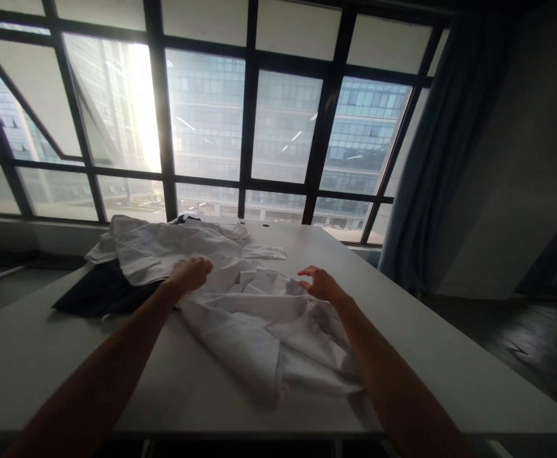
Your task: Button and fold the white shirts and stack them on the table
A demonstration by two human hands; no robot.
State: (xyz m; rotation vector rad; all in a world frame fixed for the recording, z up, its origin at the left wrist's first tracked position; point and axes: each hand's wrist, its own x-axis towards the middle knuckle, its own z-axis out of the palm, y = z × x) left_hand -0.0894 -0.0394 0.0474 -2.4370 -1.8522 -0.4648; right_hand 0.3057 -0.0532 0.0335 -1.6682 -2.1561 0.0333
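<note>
At the far left of the worktop [30,362] lies a dark garment [102,289], partly buried under a heap of white clothing [164,251] that reaches back toward the window [206,121]. Its dark edge lies close to the worktop's left side, so a tug on the cloth above it could drag it toward the floor.

The left hand [190,273] rests palm down where that heap meets the crumpled white shirt [259,324], its fingers [205,267] curled loosely onto the fabric and pinching nothing that I can make out. Since the two white pieces overlap just here, the hand could easily catch both layers at once and pull the heap along with the shirt.

The shirt itself sprawls across the middle of the worktop, bunched and folded over itself, with its near hem close to the front edge. Any slide toward the person could tip that hem over the edge and let the weight carry the rest down.

The right hand [321,283] hovers at the shirt's far right folds, fingers [307,273] spread and bent, touching or nearly touching the cloth; which, I cannot tell. A grip on a fold rather than a seam would likely set new creases.

Glare from the window flattens the white folds, making edges hard to judge.
</note>
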